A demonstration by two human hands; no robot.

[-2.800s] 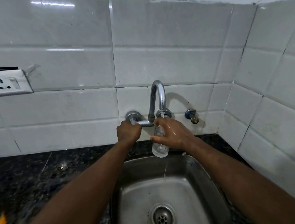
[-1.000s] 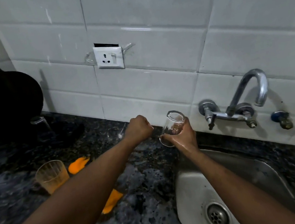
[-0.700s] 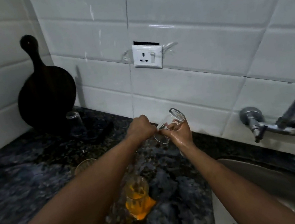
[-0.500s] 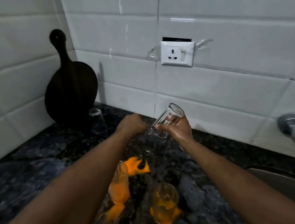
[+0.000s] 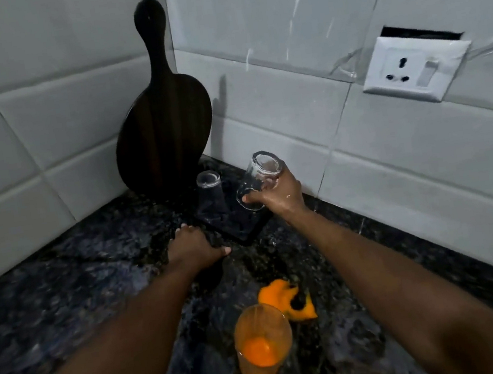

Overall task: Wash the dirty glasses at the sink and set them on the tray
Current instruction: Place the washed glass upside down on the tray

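The right hand [image 5: 278, 195] grips a clear glass [image 5: 258, 182], with the fingers curled round its lower end and the thumb on the side. The glass is tilted, its upper end leaning towards 1 o'clock. It hangs over the right part of the tray [image 5: 238, 224]. Whether its lower rim touches the tray cannot be told.

Nearest, at 6 o'clock in the view, a dirty glass [image 5: 262, 343] stands upright on the dark speckled worktop [image 5: 65, 301]. Its walls are smeared orange and an orange pool sits in the bottom. Just beyond it, at its 1 o'clock, an orange spill [image 5: 286, 300] lies on the stone, and more orange runs off the bottom edge of the view.

Farther in, the left hand [image 5: 195, 248] rests palm down on the worktop, holding nothing. Its thumb sticks out towards 3 o'clock and one fingertip reaches forward, just beside the near left edge of the tray.

The tray is flat and dark, with one corner pointing at the viewer. An upturned glass [image 5: 209, 192] stands on its far left part, at 9 o'clock from the held glass and apart from it.

Behind the tray, at 11 o'clock, a round dark wooden chopping board [image 5: 164, 128] leans handle up in the corner of the white tiled wall [image 5: 281, 39]. A white wall socket [image 5: 415, 68] sits at 2 o'clock.
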